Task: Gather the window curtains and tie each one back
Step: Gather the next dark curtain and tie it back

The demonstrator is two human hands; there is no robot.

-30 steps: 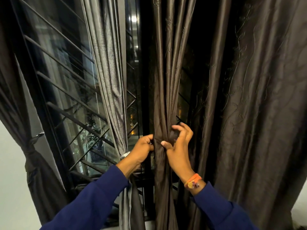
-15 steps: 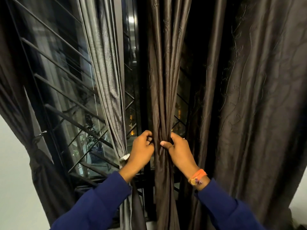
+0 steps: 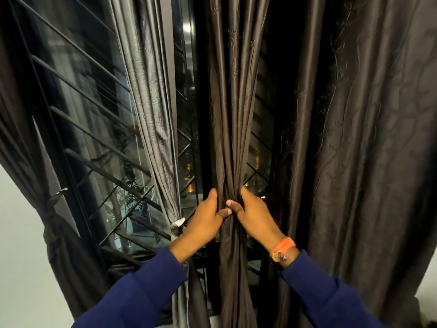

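At the window, left hand (image 3: 205, 215) and right hand (image 3: 254, 215) both clamp the bunched brown curtain (image 3: 233, 129), gathering done I'd say, tie needed next.

A tall window (image 3: 99, 143) fills most of the wall ahead, its dark frame fitted with a black metal grille (image 3: 78, 119) of slanted bars that cross into diamond shapes lower down. It is dark outside; through the glass show a pale building face, some leafy plants (image 3: 132, 200) and a few small warm orange lights (image 3: 189, 169) near the middle. A bright white light reflects high on the pane (image 3: 186, 31). A thick dark upright post (image 3: 201, 114) divides the window. To the far left a plain pale wall (image 3: 19, 256) catches soft indoor light, and a sliver of the same pale wall (image 3: 428, 287) shows at the lower right edge.
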